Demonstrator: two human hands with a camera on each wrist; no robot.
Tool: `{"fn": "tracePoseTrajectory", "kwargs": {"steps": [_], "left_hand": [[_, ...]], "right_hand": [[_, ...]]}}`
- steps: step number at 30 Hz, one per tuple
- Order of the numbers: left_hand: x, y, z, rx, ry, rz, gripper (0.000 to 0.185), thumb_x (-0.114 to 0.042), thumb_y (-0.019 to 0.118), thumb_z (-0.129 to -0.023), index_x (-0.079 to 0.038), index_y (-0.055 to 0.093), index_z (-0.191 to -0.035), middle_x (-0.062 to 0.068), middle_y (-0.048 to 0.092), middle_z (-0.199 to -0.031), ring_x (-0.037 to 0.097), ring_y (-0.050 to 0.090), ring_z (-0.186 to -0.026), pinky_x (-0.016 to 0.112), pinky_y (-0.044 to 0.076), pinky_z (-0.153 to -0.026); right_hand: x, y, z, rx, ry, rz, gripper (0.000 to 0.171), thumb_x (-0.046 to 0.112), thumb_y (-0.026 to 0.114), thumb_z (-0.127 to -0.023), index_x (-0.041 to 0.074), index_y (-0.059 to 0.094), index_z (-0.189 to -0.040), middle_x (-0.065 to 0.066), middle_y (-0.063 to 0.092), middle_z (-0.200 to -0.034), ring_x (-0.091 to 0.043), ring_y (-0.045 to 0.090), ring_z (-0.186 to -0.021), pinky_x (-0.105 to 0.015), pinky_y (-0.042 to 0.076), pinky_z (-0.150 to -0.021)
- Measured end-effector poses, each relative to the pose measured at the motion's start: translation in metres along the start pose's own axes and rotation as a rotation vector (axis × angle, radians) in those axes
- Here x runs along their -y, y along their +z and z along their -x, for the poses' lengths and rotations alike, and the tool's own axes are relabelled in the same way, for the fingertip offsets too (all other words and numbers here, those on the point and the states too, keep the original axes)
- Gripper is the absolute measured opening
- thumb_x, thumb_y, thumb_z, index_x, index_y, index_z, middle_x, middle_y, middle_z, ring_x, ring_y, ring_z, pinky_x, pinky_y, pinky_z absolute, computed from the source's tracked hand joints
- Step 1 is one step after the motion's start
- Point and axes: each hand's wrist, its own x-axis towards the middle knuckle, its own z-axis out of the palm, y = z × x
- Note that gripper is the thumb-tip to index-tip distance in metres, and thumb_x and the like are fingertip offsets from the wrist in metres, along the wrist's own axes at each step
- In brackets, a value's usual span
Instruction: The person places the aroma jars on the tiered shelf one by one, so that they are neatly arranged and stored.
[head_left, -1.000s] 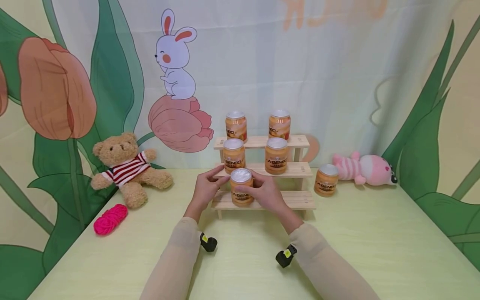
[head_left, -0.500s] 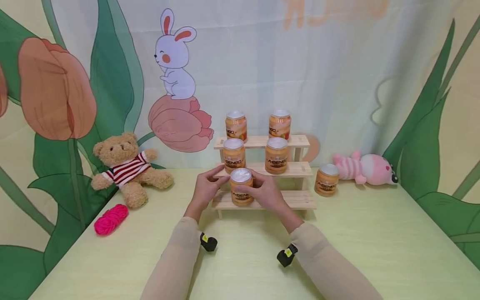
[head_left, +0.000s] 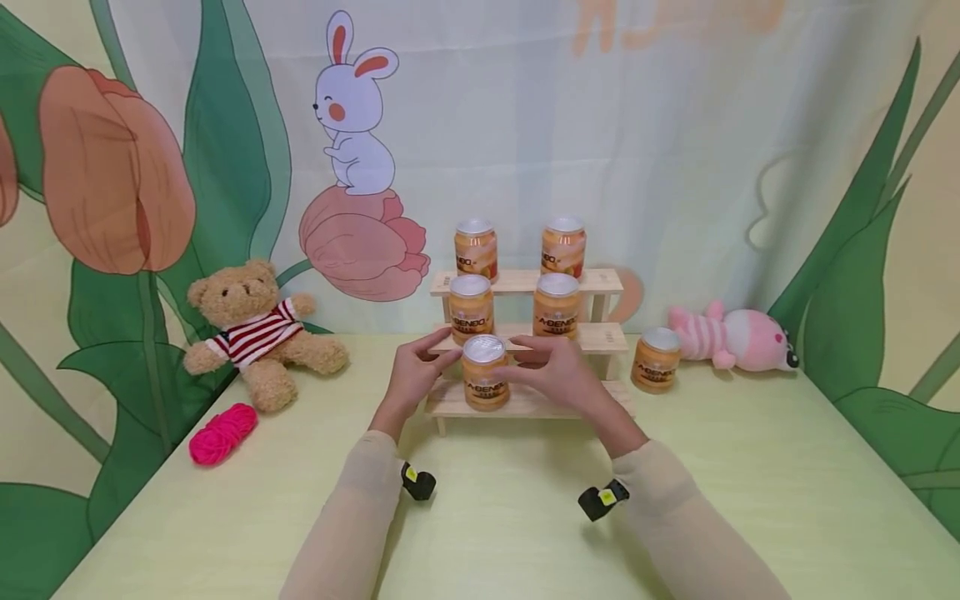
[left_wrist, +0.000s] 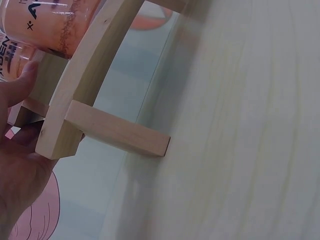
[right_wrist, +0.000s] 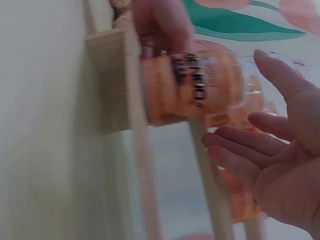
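Observation:
An orange can with a silver lid stands on the lowest step of the wooden tiered shelf, toward its left side. My left hand is at the shelf's left end, thumb close to this can. In the left wrist view, some of the left fingers are partly hidden behind the wood. My right hand hovers to the can's right, spread and holding nothing; the right wrist view shows a gap between its fingers and the can.
Two cans stand on the middle step, including one can, and two on the top, including another can. A further can stands right of the shelf by a pink plush toy. Left are a teddy bear and pink yarn.
My right hand has let go of the can on the lowest step and moved right, its fingers spreading. The left hand and the can stay where they were; the head view shifts slightly.

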Motion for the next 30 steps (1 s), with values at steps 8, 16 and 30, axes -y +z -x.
{"fn": "tracePoseTrajectory", "kwargs": {"steps": [8,16,30], "left_hand": [[-0.001,0.002,-0.001,0.001,0.014,-0.002,0.049,-0.018,0.076,-0.091,-0.016,0.063,-0.138,0.010,0.069,-0.122,0.022,0.069,-0.104,0.035,0.055,-0.090],[-0.002,0.000,0.001,0.000,-0.004,-0.023,0.049,-0.019,0.076,-0.092,-0.017,0.062,-0.139,0.009,0.067,-0.127,0.022,0.068,-0.104,0.038,0.054,-0.090],[-0.002,0.001,0.002,0.002,0.003,-0.023,0.051,-0.020,0.076,-0.091,-0.017,0.062,-0.139,0.011,0.064,-0.131,0.023,0.068,-0.106,0.033,0.055,-0.088]], "right_hand": [[0.018,-0.052,0.011,-0.039,-0.045,-0.023,0.066,0.035,0.082,-0.084,0.004,0.061,-0.137,-0.013,0.072,-0.114,-0.025,0.070,-0.105,-0.044,0.056,-0.086],[0.011,-0.087,0.017,-0.165,-0.031,-0.048,0.061,0.037,0.080,-0.086,0.008,0.063,-0.137,-0.013,0.072,-0.115,-0.025,0.068,-0.108,-0.047,0.052,-0.093],[-0.041,-0.136,0.029,-0.392,0.135,0.164,0.076,0.052,0.074,-0.087,0.004,0.054,-0.144,-0.022,0.064,-0.129,-0.035,0.062,-0.119,-0.047,0.053,-0.094]]}}
